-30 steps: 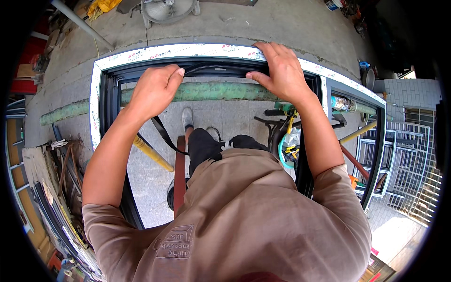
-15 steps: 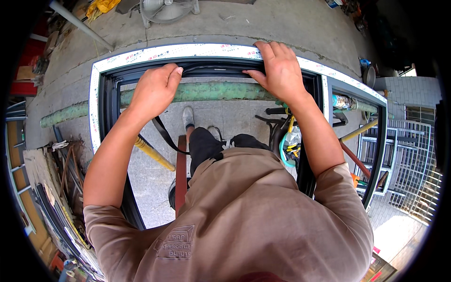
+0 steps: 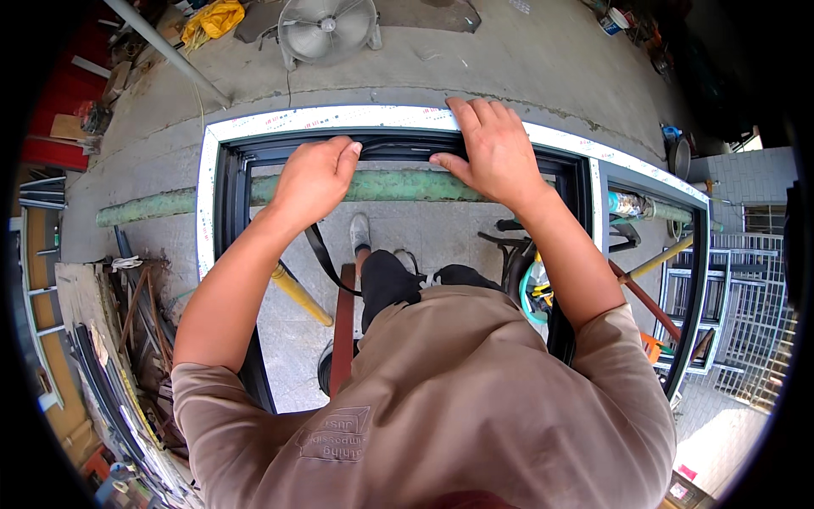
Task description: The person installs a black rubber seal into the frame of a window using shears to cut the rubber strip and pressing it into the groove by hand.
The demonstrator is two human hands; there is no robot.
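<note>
A large dark window frame [image 3: 373, 116], its face covered in white printed film, spans the view in front of me. My left hand [image 3: 322, 174] is closed in a pinch at the inner groove of the far bar, on a black rubber strip [image 3: 319, 253] whose loose end hangs below the hand. Part of that strip runs along the groove between my hands. My right hand [image 3: 496, 153] grips the same bar farther right, its fingers over the outer edge and its thumb against the inner side. The left fingertips are partly hidden.
Under the frame lies a green pipe [image 3: 398, 185], with a yellow pole [image 3: 303, 295] and a reddish-brown bar [image 3: 342, 327] nearby. A fan [image 3: 327, 30] stands beyond the frame. Scrap boards [image 3: 89, 297] and profiles crowd the left; metal grilles [image 3: 750, 288] lie at the right.
The whole view has shifted, so the frame and both hands appear lower and the left side farther right. My right hand sits slightly nearer the left one along the bar.
</note>
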